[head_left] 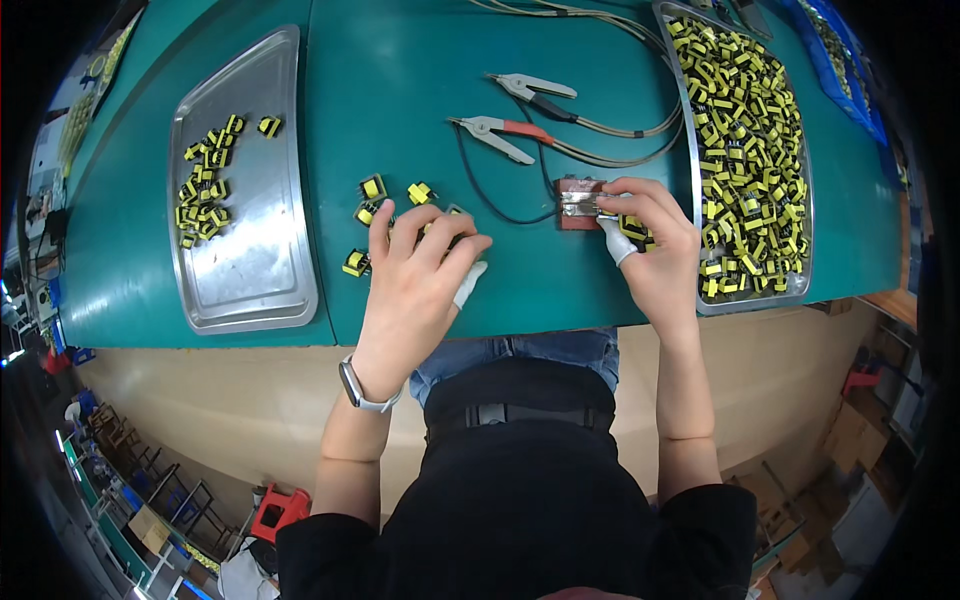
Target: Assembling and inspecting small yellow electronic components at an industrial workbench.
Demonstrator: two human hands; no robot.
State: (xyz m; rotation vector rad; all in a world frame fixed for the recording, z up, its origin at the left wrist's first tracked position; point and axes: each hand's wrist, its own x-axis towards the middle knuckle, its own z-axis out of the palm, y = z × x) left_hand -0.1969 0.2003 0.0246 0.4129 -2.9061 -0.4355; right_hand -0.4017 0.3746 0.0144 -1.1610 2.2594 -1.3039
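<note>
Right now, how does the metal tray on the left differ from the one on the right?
The left tray holds only a small group of yellow-and-black parts, while the right tray is densely filled with them. Bare metal shows over much of the left tray; in the right tray, parts hide nearly all of the bottom. Both are shallow metal trays with raised rims, on the green table.
</note>
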